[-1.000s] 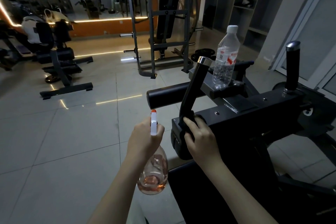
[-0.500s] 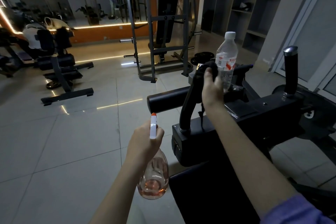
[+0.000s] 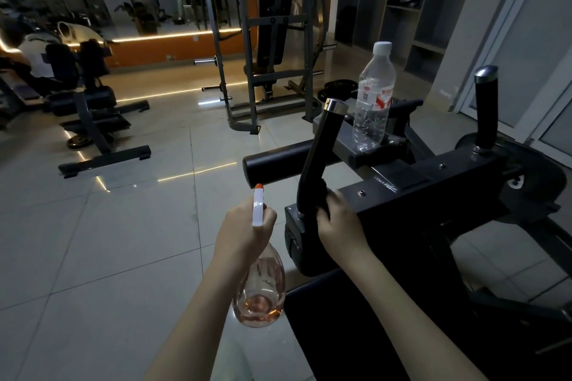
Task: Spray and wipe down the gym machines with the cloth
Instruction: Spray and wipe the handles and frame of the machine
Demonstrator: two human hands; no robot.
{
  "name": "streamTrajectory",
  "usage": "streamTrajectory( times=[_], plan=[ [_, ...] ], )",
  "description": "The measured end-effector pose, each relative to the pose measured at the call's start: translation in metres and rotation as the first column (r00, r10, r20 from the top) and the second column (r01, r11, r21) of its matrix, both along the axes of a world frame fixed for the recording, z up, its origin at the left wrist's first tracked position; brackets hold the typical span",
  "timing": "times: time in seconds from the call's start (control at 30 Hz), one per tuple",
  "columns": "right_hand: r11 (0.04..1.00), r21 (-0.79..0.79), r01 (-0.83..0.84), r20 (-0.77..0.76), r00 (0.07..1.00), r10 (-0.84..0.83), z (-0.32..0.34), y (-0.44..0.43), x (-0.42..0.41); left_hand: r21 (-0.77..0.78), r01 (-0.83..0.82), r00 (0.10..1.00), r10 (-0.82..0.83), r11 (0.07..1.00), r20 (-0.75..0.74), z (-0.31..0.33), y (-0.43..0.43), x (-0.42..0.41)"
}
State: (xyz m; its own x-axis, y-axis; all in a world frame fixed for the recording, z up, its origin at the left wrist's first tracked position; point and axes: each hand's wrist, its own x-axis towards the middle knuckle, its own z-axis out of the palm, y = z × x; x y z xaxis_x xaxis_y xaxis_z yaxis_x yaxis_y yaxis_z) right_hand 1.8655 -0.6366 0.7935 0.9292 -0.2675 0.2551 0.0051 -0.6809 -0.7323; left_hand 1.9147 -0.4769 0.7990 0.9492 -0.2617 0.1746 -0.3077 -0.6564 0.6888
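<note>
Since the earlier frame, the right hand (image 3: 337, 221) has been brought down from the top of the slanted left handle (image 3: 320, 148) to its base, at the near left corner of the machine frame (image 3: 433, 195).

At the left of the view, a spray bottle (image 3: 260, 294) is held upright by the left hand (image 3: 244, 226), whose fingers are wrapped round its neck. Only a little pink liquid is seen at the bottom. It is held over the floor, just beside the frame's left edge.

Next, a dark cloth (image 3: 323, 192) is gripped by the right hand and pressed round the foot of the handle; most of the cloth is hidden.

Further right, a clear water bottle (image 3: 373, 96) is stood, unsecured, on a ledge at the frame's far edge, near the handle's chrome tip. At the far right, a second upright handle (image 3: 486, 108) is seen with nothing touching it.

It is judged that the water bottle could be toppled if the frame is jolted by a hard wiping stroke, or if it is clipped by an arm reaching for the second handle.
</note>
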Motion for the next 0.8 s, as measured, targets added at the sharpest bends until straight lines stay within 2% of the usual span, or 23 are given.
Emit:
streamTrajectory(
  times=[0.1, 0.13, 0.27, 0.37, 0.43, 0.5, 0.57, 0.63, 0.67, 0.8],
  plan=[
    [0.973, -0.229, -0.001, -0.052, 0.999, -0.011, -0.001, -0.005, 0.0, 0.02, 0.0, 1.0, 0.0, 1.0, -0.006, -0.001, 0.001, 0.002],
    [0.97, -0.242, -0.019, -0.063, 0.998, 0.004, -0.002, -0.006, -0.001, 0.04, 0.002, 1.0, -0.002, 0.999, -0.003, -0.001, 0.001, 0.002],
    [0.998, 0.055, -0.036, -0.049, 0.998, 0.038, 0.008, -0.016, -0.004, 0.033, -0.014, 1.0, 0.014, 0.999, -0.002, 0.0, 0.0, 0.005],
    [0.93, 0.321, 0.177, 0.092, 0.972, -0.217, 0.028, -0.023, -0.001, 0.045, -0.027, 0.999, 0.025, 0.999, 0.028, -0.001, 0.001, 0.007],
    [0.877, 0.41, 0.251, 0.269, 0.885, -0.379, 0.053, -0.024, 0.006, 0.022, -0.026, 1.0, 0.025, 0.999, 0.011, -0.002, 0.002, 0.008],
    [0.932, 0.252, 0.262, 0.5, 0.789, -0.357, 0.079, -0.023, 0.021, 0.008, -0.028, 1.0, 0.028, 1.0, -0.005, -0.002, 0.002, 0.009],
    [0.957, -0.101, 0.27, 0.608, 0.779, -0.156, 0.095, -0.022, 0.043, 0.02, -0.036, 0.999, 0.036, 0.999, 0.007, -0.004, 0.002, 0.01],
    [0.842, -0.448, 0.301, 0.6, 0.8, 0.032, 0.096, -0.023, 0.066, 0.03, -0.027, 0.999, 0.026, 0.999, 0.032, -0.007, 0.002, 0.01],
    [0.768, -0.558, 0.313, 0.579, 0.81, 0.09, 0.094, -0.024, 0.073, 0.024, -0.026, 0.999, 0.025, 0.999, 0.037, -0.008, 0.002, 0.009],
    [0.576, -0.735, 0.357, 0.559, 0.8, 0.218, 0.09, -0.024, 0.083, 0.022, -0.028, 0.997, 0.026, 0.999, 0.069, -0.01, 0.005, 0.007]
  ],
)
